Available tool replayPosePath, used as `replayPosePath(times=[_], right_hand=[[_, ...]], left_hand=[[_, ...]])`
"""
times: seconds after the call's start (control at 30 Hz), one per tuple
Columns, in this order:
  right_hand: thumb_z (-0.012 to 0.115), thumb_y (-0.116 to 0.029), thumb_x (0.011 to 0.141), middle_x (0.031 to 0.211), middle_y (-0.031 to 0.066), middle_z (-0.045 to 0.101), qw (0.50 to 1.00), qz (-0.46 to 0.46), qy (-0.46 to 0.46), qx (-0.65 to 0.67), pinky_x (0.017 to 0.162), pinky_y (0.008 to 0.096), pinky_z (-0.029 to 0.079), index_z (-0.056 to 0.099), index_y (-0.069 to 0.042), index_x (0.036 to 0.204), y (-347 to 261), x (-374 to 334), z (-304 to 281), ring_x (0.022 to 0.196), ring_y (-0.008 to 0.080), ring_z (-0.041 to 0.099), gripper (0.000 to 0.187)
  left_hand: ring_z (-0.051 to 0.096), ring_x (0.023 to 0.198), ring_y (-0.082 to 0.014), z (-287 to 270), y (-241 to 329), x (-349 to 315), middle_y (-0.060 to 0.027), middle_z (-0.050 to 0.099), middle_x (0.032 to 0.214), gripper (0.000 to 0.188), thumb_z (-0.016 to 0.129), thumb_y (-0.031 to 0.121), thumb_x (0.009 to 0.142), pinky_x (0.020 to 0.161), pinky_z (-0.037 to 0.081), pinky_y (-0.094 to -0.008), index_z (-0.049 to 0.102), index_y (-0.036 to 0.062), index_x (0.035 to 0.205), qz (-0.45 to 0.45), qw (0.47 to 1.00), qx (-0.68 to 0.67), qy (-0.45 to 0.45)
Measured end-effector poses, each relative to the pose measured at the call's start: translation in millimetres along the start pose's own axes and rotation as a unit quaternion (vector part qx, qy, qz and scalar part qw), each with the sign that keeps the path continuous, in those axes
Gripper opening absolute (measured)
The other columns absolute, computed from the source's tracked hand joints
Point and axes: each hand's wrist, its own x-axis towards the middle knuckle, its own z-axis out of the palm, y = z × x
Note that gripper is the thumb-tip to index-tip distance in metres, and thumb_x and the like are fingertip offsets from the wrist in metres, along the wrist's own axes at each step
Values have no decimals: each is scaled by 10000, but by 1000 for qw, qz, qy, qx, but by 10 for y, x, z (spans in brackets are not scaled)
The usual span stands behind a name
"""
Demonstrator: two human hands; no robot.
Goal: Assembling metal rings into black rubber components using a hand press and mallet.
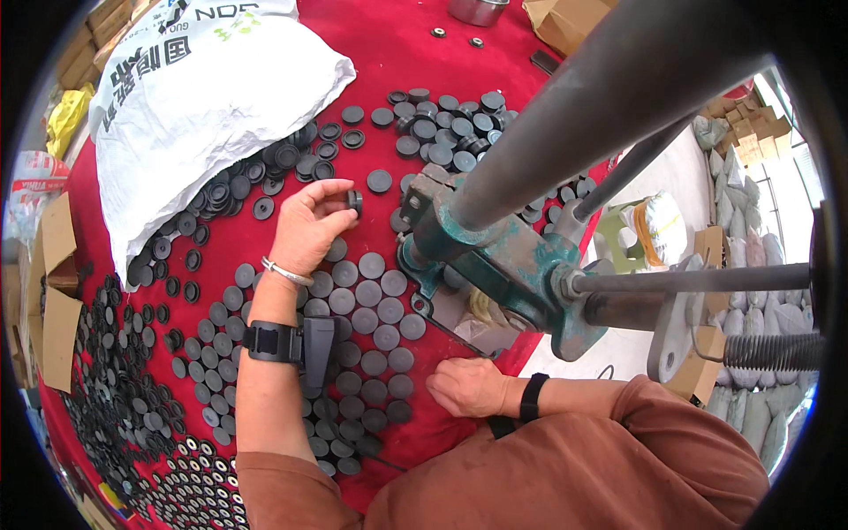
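My left hand (311,228) is over the red cloth (389,78), with its thumb and fingertips closed on a black round cap (355,203) that stands on edge. Below it and around my left forearm lie rows of flat grey-black discs (367,293). My right hand (468,387) rests curled on the cloth near the table's edge, to the right of those discs. Its fingers are folded under, so I cannot see whether anything is in them. The green metal press (499,274), with its thick grey bar, stands just beyond my right hand.
A large white sack (212,97) lies at the far left, with loose black caps along its edge. More caps (459,128) are heaped beyond the press. Light-centred rings (199,481) cover the lower left. Cardboard boxes (60,309) and stacked sacks (758,336) stand around the table.
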Motion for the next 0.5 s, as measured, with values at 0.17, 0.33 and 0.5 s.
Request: replayPosePath(times=[0.17,0.33,0.5], right_hand=[[631,-127,710,680,26,491,1000,-1,8,5,507,278,448,569,-100,801,22,-10,-2,595,171,547,114],[632,-124,706,677,26,490,1000,5,1,2,501,280,447,573,-102,794,5,-8,14,595,173,547,108],[585,-140,744,712,46,459,999,20,-30,8,541,294,451,514,-94,788,-23,-10,2,640,189,543,95]], left_hand=[[562,915,-344,-99,299,-180,-162,582,943,310,602,138,648,787,471,-416,649,58,943,16,754,653,65],[547,953,-280,119,297,-168,-108,572,995,315,700,152,640,781,486,-392,647,85,944,129,742,658,31],[560,904,-311,497,62,60,-100,532,991,383,583,25,694,753,474,-418,581,195,1037,143,817,547,-117]])
